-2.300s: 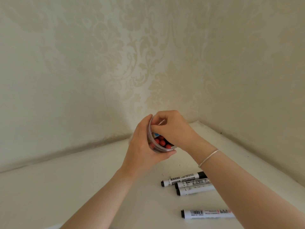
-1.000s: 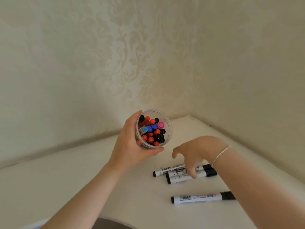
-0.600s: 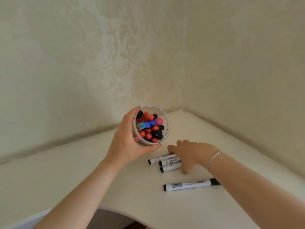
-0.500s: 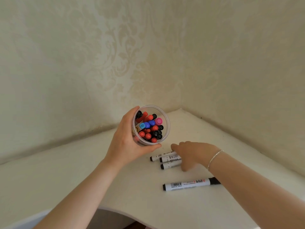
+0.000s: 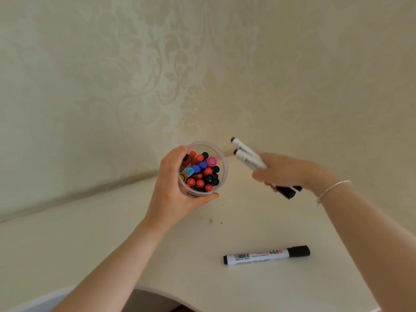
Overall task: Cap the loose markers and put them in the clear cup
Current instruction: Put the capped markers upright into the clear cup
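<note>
Lifting clear of the worktop (image 5: 112, 244), the right hand (image 5: 290, 172) now grips a bunch of markers (image 5: 247, 157) it has just gathered, beside the clear cup (image 5: 221, 167) that the left hand (image 5: 173, 190) wraps and holds up. Nearer than the right hand, one capped marker (image 5: 266, 255) still lies waiting; the bunch probably goes in next.

clear cup (image 5: 221, 167) — see-through plastic, glossy along the rim, smooth wall. inside it, capped markers (image 5: 201, 171) with smooth plastic caps in red, blue, pink and black, a slight sheen on the tops. lone marker (image 5: 266, 255) on the table: white smooth barrel with a printed label, black matt-looking cap. table (image 5: 90, 244) — cream, smooth, matt. wallpaper (image 5: 157, 75) looks embossed, a damask pattern with a faint sheen. thin bracelet (image 5: 333, 189) looks like pale cord, though blurred.
</note>
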Demonstrator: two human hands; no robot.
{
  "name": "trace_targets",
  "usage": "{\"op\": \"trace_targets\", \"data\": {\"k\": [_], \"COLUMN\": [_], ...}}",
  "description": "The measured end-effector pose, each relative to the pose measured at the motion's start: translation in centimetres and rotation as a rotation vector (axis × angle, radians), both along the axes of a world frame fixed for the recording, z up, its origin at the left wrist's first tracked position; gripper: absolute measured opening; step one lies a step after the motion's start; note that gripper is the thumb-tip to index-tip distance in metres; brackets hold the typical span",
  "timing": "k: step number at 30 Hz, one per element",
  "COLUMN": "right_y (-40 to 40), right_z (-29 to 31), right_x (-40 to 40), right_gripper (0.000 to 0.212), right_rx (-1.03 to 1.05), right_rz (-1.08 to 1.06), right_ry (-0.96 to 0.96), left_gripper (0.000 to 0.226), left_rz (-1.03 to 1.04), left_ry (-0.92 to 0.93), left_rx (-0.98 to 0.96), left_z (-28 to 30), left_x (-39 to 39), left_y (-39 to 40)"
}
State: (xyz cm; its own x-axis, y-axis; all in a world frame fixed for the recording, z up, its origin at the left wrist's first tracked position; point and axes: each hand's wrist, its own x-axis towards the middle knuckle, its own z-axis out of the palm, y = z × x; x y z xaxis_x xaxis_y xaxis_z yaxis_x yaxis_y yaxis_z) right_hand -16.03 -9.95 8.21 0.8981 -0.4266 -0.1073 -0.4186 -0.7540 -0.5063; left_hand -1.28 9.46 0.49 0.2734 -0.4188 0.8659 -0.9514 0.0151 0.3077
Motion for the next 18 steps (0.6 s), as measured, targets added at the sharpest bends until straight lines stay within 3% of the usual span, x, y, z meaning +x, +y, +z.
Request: {"op": "trace_targets", "data": {"k": [3,6,11,18], "right_y": [0.8,2.5,4.2,5.7], "right_z": [3.6,6.5,7.4,7.9], "right_x": [-1.5,-2.3,0.0,2.3], "right_gripper": [0.006,0.002,0.023,0.013], "right_rx": [0.299,0.456,0.324,0.286], "right_rz": [0.066,0.247,0.350,0.377], "right_ry": [-0.175,-0.019,0.238,0.135], "left_gripper": [0.101,0.102,0.103,0.102], "left_rz": [0.010,0.011,0.017,0.004], "left_ry": [0.031,0.071,0.086,0.111], "left_rx": [-0.049,-0.080,-0.080,-0.087], "left_z": [-0.3,-0.5,-0.5,-0.5], "left_x": [0.2,0.4,0.6,1.0], "left_y": [-0.2,-0.4,-0.6,-0.3]}}
